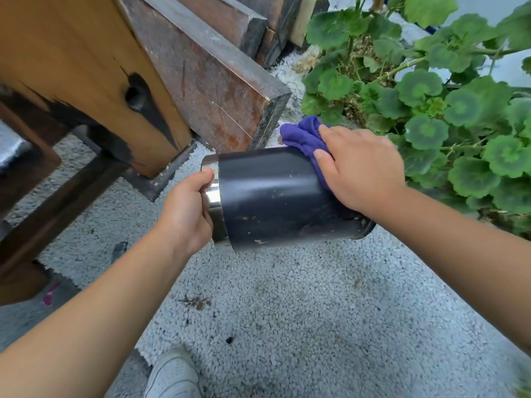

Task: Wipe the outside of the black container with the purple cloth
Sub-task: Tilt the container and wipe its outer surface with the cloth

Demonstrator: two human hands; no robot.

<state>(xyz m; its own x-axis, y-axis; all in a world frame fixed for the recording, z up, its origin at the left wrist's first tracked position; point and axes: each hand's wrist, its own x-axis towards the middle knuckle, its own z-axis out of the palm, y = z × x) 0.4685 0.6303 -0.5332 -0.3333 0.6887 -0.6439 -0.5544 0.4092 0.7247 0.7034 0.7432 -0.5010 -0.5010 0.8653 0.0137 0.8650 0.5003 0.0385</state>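
Head view: the black cylindrical container [275,196], with a shiny chrome band at its open end, is held on its side in the air above the pale pebbled ground [287,311], near a leafy green geranium plant [431,110] and rusty-brown timber blocks [207,81]. The left hand [184,214] has its grip clenched on the chrome rim, thumb curled over the edge, steadying the container. The right hand [365,168] lies with fairly straight fingers, pressing the crumpled purple cloth [304,142] against the upper wall near the base end; part of the cloth bunches free beyond the fingertips.

As a judgement, the wiping is under way but far from finished: pale specks, smears and a scuffed patch show on the lower side wall facing the camera, and the cloth covers only the top right area. The underside and far side are hidden, so their state cannot be told.
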